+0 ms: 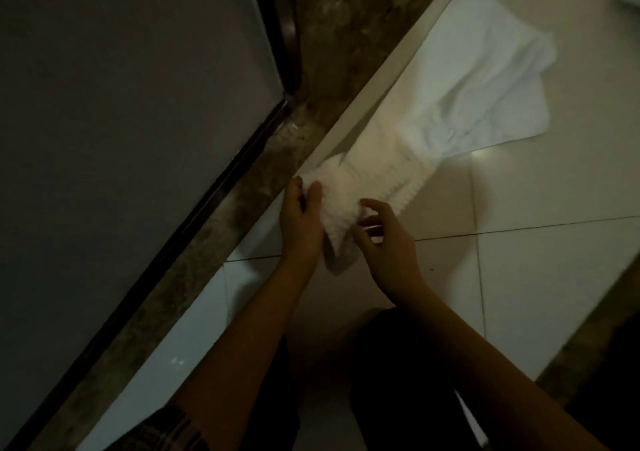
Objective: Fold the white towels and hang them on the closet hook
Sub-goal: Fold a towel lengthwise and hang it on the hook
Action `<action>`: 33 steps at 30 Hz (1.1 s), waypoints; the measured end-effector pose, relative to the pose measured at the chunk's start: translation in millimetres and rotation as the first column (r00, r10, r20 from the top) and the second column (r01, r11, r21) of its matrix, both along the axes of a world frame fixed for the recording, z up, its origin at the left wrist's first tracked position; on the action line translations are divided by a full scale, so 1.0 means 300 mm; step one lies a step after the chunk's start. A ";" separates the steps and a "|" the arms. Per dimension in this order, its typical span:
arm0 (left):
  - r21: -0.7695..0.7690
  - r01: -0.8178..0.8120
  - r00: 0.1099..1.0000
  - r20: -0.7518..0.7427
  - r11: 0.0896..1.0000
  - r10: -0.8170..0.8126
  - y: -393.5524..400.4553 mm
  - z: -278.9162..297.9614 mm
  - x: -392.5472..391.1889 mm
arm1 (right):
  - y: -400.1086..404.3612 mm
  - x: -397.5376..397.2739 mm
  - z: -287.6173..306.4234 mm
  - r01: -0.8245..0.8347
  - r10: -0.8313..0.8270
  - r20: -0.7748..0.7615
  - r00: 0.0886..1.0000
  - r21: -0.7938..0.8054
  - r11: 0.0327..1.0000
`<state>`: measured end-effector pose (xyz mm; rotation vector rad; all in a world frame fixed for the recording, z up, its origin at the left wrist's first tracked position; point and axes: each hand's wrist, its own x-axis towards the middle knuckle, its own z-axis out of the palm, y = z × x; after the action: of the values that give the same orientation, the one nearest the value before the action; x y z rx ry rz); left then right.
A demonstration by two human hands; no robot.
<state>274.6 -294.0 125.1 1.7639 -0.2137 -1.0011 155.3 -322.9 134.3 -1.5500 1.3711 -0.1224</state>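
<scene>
A white towel lies bunched and stretched along the tiled floor, running from the middle of the frame up toward the upper right. Its near end is gathered into a narrow, crumpled strip at the centre. Its far end joins or overlaps a flatter spread of white cloth in the upper right; whether that is the same towel or a second one cannot be told in the dim light.

The left hand grips the near end of the towel from the left, thumb on top and fingers curled under the edge. The right hand is at the same end from the right, its fingers bent and loosely spread, the fingertips touching the cloth. Whether it is actually pinching the fabric cannot be told. A small corner of towel hangs down between the two hands.

Both bare forearms reach up from the bottom of the frame. A checked sleeve shows at the lower left, and dark clothing lies below the arms.

Just left of the towel a brown marbled strip runs diagonally across the frame. Beyond it, a dark-framed grey panel fills the upper left.
</scene>
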 end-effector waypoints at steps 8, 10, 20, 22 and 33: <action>-0.365 0.546 0.716 -0.264 0.754 -0.646 -0.272 0.722 -0.102 | -0.172 -0.118 0.720 0.148 -0.107 0.200 0.974 -0.201 0.968; -0.340 0.647 0.654 -0.213 0.683 -0.726 -0.301 0.905 -0.158 | -0.233 -0.169 0.922 0.142 -0.087 0.274 0.958 -0.188 0.972; -0.292 0.539 0.765 -0.224 0.791 -0.604 -0.359 1.667 -0.379 | -0.428 -0.450 1.734 -0.092 0.125 0.177 0.976 -0.187 0.978; -0.321 0.586 0.717 -0.221 0.744 -0.661 -0.361 1.788 -0.430 | -0.430 -0.513 1.861 -0.099 0.143 0.193 0.971 -0.221 0.970; -0.558 0.649 0.446 -0.272 0.517 -0.853 -0.418 2.246 -0.616 | -0.347 -0.738 2.283 0.116 0.034 0.317 0.948 -0.441 0.890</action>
<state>89.7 -419.4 799.0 0.9038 -0.8749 -1.9259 -66.1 -427.0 819.2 -1.7872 1.1643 -0.7381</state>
